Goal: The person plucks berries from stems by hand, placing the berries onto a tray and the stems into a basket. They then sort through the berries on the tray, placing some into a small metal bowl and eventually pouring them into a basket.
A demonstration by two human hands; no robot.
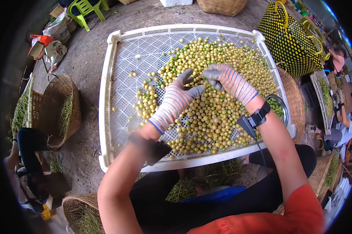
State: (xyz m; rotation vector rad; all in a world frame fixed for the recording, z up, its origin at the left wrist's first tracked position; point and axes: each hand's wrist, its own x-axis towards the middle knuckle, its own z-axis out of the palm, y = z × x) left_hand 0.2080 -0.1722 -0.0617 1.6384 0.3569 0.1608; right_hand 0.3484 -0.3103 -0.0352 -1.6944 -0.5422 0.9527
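A white mesh tray [135, 62] holds many small round yellow and green fruits [213, 113], heaped toward its middle and right. My left hand [178, 95], in a striped glove with grey fingertips, is over the left side of the heap, thumb and fingers apart, holding nothing visible. To its right, my right hand [226, 82], gloved alike, has its fingers curled together just above the fruits; whatever lies between the fingertips is too small to make out. A metal-rimmed bowl [286, 113] of greener fruits is at the tray's right edge, partly behind my right wrist.
A black-and-yellow woven basket [291, 43] stands beyond the tray's right corner. Wicker baskets [72, 113] are at the left and lower left. A green plastic chair [83, 11] is at the upper left. Other people sit at both sides, near more trays of fruit.
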